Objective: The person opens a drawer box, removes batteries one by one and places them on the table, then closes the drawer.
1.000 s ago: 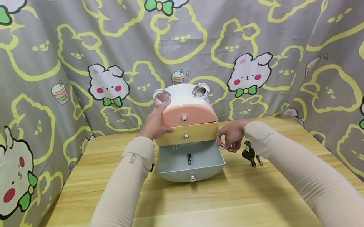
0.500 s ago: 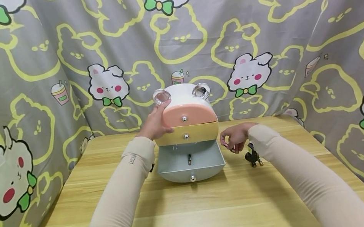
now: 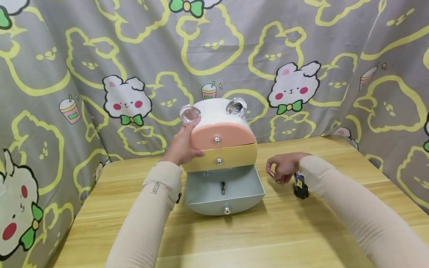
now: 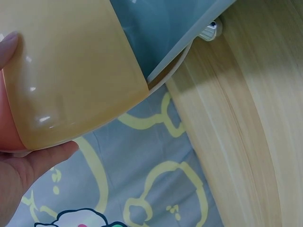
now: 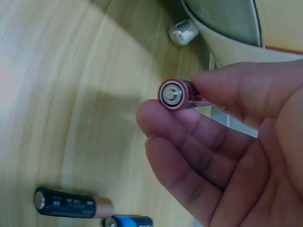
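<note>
A small bear-shaped chest of drawers (image 3: 223, 135) stands on the table, with its bottom grey-blue drawer (image 3: 206, 193) pulled out. My left hand (image 3: 184, 145) grips the chest's upper left side, thumb on the front and a finger along the side in the left wrist view. In the drawer lies a dark battery (image 3: 223, 188). Just right of the drawer and apart from it, my right hand (image 3: 283, 168) pinches a battery with a red-rimmed end (image 5: 172, 95) between thumb and fingers. Below that hand, a black and copper battery (image 5: 66, 203) lies beside a blue and black battery (image 5: 131, 221).
The pink top drawer (image 3: 231, 134) and yellow middle drawer (image 3: 238, 156) are closed, each with a round clear knob. A black device (image 3: 301, 190) under the right wrist partly hides the loose batteries. A patterned grey curtain (image 3: 169, 44) surrounds the wooden table (image 3: 232, 259).
My right hand has moved rightward from the drawer's right edge, still holding the battery. My left hand and the chest have stayed put.
</note>
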### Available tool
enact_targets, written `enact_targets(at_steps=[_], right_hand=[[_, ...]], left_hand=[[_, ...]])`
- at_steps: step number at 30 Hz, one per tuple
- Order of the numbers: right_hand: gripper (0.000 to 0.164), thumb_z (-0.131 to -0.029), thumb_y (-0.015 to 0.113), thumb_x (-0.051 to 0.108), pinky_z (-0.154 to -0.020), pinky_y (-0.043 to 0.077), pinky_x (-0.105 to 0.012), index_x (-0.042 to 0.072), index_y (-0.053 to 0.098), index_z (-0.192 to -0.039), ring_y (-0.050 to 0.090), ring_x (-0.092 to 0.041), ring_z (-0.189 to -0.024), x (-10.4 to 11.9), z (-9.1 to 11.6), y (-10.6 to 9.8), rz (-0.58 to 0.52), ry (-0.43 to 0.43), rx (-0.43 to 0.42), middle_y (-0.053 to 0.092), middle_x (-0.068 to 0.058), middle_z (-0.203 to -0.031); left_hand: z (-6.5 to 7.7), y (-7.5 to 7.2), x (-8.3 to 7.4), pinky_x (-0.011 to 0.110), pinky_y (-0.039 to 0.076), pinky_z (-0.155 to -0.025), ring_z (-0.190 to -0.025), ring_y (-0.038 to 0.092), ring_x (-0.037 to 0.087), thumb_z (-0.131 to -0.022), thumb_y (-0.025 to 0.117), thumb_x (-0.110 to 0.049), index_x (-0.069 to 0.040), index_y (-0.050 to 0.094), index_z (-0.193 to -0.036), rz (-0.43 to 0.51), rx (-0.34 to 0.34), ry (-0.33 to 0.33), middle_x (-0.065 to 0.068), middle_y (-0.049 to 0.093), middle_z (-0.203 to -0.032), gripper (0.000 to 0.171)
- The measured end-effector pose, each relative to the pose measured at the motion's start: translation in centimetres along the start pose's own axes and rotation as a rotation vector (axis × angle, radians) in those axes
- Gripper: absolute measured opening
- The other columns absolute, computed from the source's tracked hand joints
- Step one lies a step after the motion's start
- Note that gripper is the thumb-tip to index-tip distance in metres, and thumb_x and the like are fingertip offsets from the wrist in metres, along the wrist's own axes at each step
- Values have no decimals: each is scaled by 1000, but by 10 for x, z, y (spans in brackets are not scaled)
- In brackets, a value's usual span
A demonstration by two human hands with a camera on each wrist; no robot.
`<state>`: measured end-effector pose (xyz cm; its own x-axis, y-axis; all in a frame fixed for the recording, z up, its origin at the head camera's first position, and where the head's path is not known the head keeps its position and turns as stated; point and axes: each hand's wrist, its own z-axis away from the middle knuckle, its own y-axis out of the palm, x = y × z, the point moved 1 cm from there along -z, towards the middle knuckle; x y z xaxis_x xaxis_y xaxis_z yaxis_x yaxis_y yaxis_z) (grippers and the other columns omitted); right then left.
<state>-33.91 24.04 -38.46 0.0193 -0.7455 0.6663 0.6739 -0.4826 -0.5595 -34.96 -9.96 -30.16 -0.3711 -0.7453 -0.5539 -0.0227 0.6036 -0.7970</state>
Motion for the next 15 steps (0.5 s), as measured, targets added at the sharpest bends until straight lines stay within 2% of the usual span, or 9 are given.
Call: enact_targets(at_steps=[6, 15], right_hand=[[29, -90, 56, -7, -60, 52, -32, -7, 43, -116, 63, -23, -65, -11, 3, -3, -55, -29, -27, 60, -12, -71], [36, -88, 53, -9, -63, 52, -36, -8, 38, -121, 58, -22, -65, -22, 3, -2, -87, -18, -66, 61, -17, -77]], left_hand=[[0, 0, 0, 59, 38, -100, -124, 45, 43, -67, 89, -8, -34, 24, -153, -7, -1, 3, 18, 29, -152, 111], [1, 0, 1, 59, 38, -99, -123, 46, 43, -68, 88, -8, -36, 24, -153, 5, 2, -2, 17, 29, -152, 110]])
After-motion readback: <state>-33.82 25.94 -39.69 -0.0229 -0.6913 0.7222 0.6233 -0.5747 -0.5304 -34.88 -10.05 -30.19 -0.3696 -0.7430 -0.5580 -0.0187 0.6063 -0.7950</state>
